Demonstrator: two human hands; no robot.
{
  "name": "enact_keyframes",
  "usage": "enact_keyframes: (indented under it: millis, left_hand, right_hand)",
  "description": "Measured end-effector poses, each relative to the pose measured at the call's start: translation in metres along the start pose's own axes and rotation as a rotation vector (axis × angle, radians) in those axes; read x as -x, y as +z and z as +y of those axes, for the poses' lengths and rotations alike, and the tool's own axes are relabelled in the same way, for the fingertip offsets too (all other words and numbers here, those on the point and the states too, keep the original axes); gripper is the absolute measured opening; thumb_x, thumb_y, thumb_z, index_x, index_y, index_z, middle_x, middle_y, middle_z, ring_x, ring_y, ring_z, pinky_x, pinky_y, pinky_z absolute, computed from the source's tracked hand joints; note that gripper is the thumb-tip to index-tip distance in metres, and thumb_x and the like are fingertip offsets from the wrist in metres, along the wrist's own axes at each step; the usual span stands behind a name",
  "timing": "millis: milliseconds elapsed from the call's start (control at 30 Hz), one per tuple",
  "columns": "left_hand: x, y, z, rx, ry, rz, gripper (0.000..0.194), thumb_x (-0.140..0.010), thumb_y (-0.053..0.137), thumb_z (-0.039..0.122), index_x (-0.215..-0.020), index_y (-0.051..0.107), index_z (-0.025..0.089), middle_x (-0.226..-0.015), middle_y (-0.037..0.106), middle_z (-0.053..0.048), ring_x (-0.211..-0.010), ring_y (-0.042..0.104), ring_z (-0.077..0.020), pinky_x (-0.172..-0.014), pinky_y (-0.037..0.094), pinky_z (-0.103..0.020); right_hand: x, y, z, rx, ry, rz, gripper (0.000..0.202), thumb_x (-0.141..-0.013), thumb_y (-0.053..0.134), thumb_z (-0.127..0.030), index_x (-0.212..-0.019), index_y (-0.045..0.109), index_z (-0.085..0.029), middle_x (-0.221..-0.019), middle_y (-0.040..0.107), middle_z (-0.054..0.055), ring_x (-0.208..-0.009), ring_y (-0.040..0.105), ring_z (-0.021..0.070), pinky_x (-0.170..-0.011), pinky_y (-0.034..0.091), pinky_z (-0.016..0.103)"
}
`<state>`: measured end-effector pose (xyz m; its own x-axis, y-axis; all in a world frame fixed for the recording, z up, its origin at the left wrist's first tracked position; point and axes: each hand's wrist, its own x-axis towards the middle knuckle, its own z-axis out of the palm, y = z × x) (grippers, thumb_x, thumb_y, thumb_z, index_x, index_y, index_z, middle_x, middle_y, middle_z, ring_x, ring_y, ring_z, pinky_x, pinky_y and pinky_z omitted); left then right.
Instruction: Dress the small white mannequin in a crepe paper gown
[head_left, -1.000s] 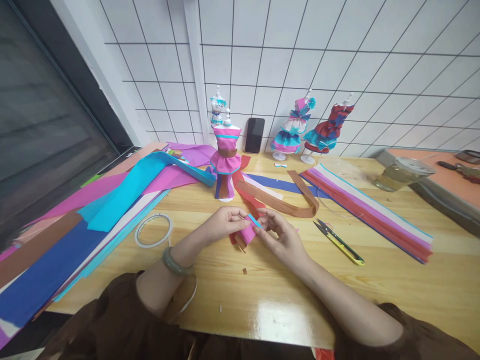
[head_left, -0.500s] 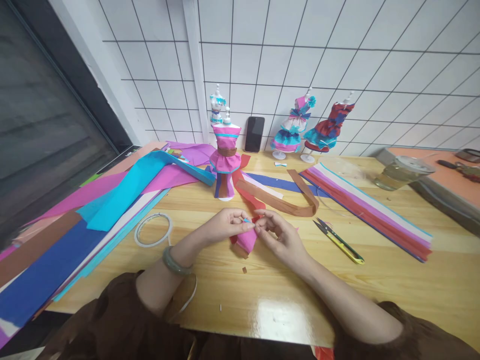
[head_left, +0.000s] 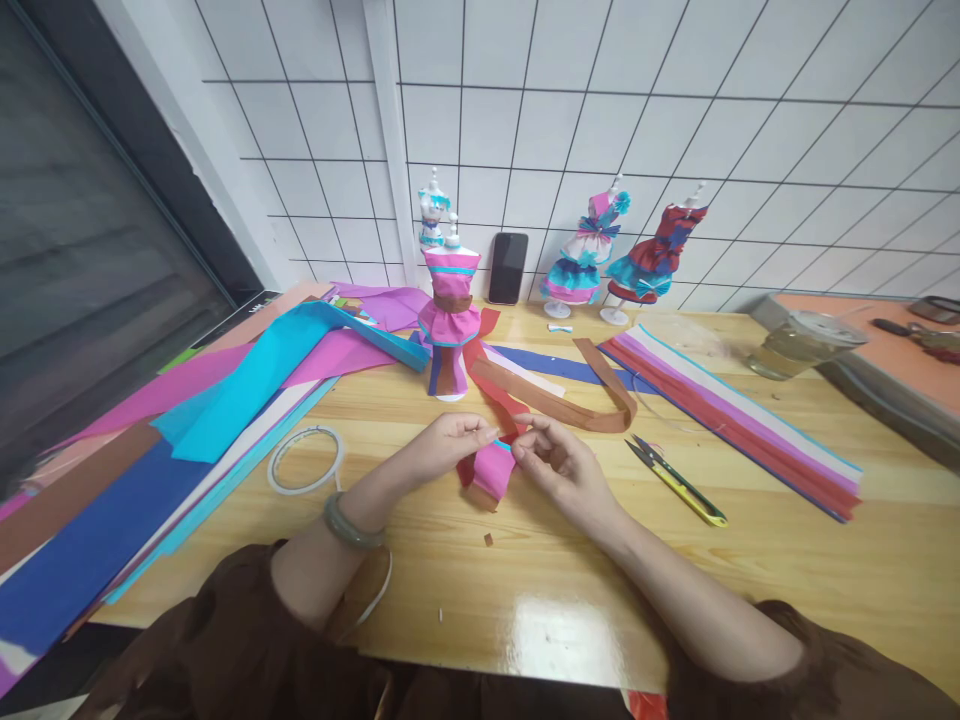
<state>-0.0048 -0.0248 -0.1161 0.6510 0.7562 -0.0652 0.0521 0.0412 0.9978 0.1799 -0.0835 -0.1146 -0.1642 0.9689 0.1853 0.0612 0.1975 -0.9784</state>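
Observation:
A small pink crepe paper piece (head_left: 492, 473) with a blue upper edge is between my hands, just above the table. My left hand (head_left: 448, 440), a green bangle on its wrist, pinches thumb and forefinger at the piece's upper left. At the right end of the blue edge, my right hand (head_left: 559, 465) grips it between thumb and fingertips, the other fingers curled. A red paper strip (head_left: 510, 412) runs behind the fingers and shows beside the pink piece. Beyond my hands stands a small dress form (head_left: 452, 290) in a pink paper dress with a brown waistband.
Snips (head_left: 679, 482) lie to the right, beside layered paper strips (head_left: 739, 425). On the left are a tape roll (head_left: 271, 462) and many coloured paper strips (head_left: 247, 370). A phone (head_left: 508, 268), more dressed forms (head_left: 583, 255) and a lidded glass cup (head_left: 799, 345) stand farther back.
My left fingertips have lifted slightly off the face of the pink piece, up toward its top. More of its blue edge shows, and the piece lies flatter. My right hand has barely moved.

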Motion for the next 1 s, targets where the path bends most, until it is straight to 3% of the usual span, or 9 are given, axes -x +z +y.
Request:
enact_keyframes:
  millis: [167,400,633,767,1000]
  left_hand:
    - [-0.001,0.0,-0.001,0.091,-0.022,0.014,0.043,-0.082,0.053,0.055,-0.075,0.053,0.013,-0.062,0.049,0.002,-0.054,0.044,-0.0076,-0.054,0.032,-0.021]
    - [0.003,0.002,0.003,-0.002,-0.082,-0.133,0.038,-0.078,0.062,0.049,-0.086,0.061,0.012,-0.067,0.054,0.001,-0.06,0.049,-0.0098,-0.056,0.035,-0.022]
    - [0.004,0.004,0.008,0.006,-0.116,-0.101,0.037,-0.08,0.059,0.047,-0.086,0.064,0.011,-0.063,0.053,0.002,-0.054,0.045,-0.0075,-0.053,0.034,-0.021]
    - [0.006,0.004,0.007,0.018,-0.136,-0.167,0.038,-0.078,0.062,0.047,-0.091,0.066,0.012,-0.072,0.061,-0.002,-0.059,0.051,-0.0091,-0.056,0.038,-0.021]
    - [0.007,0.002,0.003,-0.011,-0.104,-0.237,0.029,-0.078,0.065,0.04,-0.081,0.068,0.012,-0.077,0.065,-0.003,-0.069,0.057,-0.0105,-0.067,0.042,-0.021]
  right_hand:
    - [0.0,0.0,-0.002,0.001,-0.012,0.022,0.034,-0.085,0.06,-0.036,-0.112,0.05,-0.019,-0.075,0.058,0.0,-0.07,0.057,0.0132,-0.067,0.047,0.027]
    - [-0.002,-0.001,-0.001,0.009,-0.029,0.052,0.033,-0.084,0.06,-0.039,-0.11,0.051,-0.021,-0.074,0.059,0.0,-0.069,0.059,0.0142,-0.067,0.049,0.029]
    - [-0.003,-0.003,-0.001,0.004,-0.024,0.049,0.032,-0.086,0.058,-0.039,-0.111,0.051,-0.021,-0.074,0.059,-0.001,-0.068,0.06,0.0134,-0.068,0.049,0.029]
    - [-0.005,-0.004,0.0,-0.014,-0.023,0.077,0.033,-0.085,0.06,-0.039,-0.111,0.051,-0.02,-0.073,0.059,-0.001,-0.066,0.06,0.013,-0.067,0.049,0.029]
    - [-0.008,-0.004,0.005,-0.028,-0.004,0.099,0.038,-0.082,0.063,-0.042,-0.11,0.051,-0.02,-0.071,0.059,-0.002,-0.065,0.06,0.0131,-0.064,0.049,0.029]
